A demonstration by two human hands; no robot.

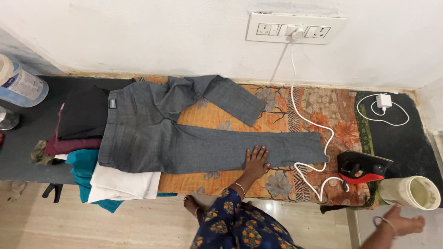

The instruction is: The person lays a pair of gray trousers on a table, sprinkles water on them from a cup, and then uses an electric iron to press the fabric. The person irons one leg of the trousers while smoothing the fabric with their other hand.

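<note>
Nearest the camera, the right hand hangs open off the worktop's front edge, fingers loosely spread and empty, just below a cream plastic cup and a red-and-black electric iron. Further left, the left hand lies flat with fingers splayed on the lower leg of grey woven trousers, gripping nothing. That leg runs left to right across an orange floral cloth, its hem pointing at the iron.

1. The grey trousers lie flat on the orange floral cloth spread over the counter, waistband far to the left of the left grip.
2. One leg stretches straight under that grip; the other folds back above it.
</note>
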